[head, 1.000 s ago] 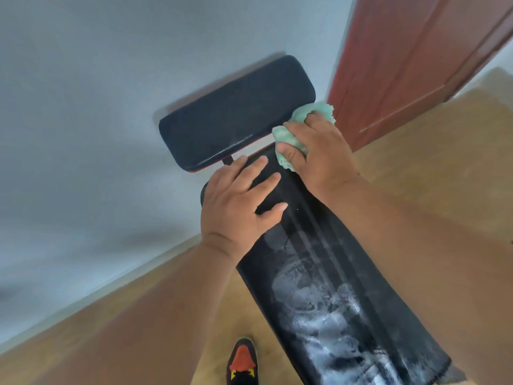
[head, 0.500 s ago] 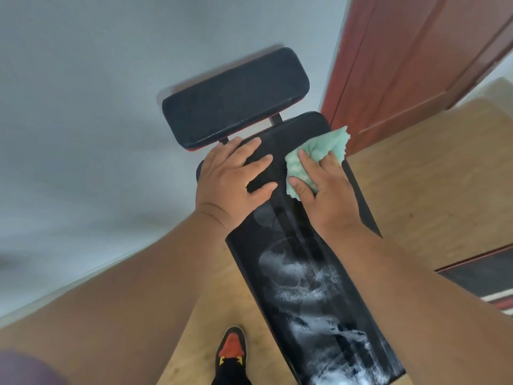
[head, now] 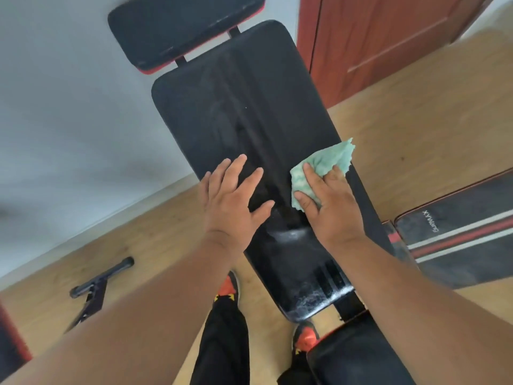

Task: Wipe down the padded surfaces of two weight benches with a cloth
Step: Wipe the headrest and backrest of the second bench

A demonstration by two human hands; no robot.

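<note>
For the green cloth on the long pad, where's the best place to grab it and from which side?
Take the green cloth by its loose far corner, which sticks out past the right hand over the long pad edge. Come from the pad's right side, probably pinching from above; the rest lies flat under the fingers.

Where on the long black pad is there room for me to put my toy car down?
The far half of the back pad is bare, between the headrest pad and the two hands. The middle is crowded: the left hand lies flat and the right hand presses the green cloth. The near end is free but smeared.
</note>
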